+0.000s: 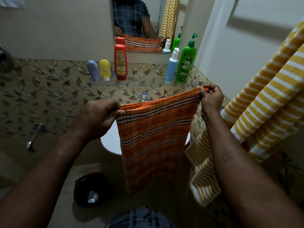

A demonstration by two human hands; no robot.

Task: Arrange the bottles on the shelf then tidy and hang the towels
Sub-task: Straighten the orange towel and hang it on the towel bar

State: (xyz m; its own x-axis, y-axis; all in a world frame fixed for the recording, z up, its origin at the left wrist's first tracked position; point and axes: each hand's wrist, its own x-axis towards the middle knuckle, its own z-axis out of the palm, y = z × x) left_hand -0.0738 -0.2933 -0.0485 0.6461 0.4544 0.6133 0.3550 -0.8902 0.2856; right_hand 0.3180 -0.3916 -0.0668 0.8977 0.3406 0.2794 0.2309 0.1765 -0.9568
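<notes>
**Orange towel stretched between your hands**

Your left hand [100,116] pinches one top corner of the orange striped towel [153,139] and your right hand [211,99] pinches the other (higher, nearer the wall). The towel hangs between them, over the sink [109,142], below the glass shelf [143,82] of bottles.

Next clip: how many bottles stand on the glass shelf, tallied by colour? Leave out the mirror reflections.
Blue: 2, a blue tube and a pale blue pump bottle
Yellow: 1, a yellow tube
Red: 1, a red bottle
Green: 1, a green pump bottle
Total: 5 on the glass shelf
</notes>
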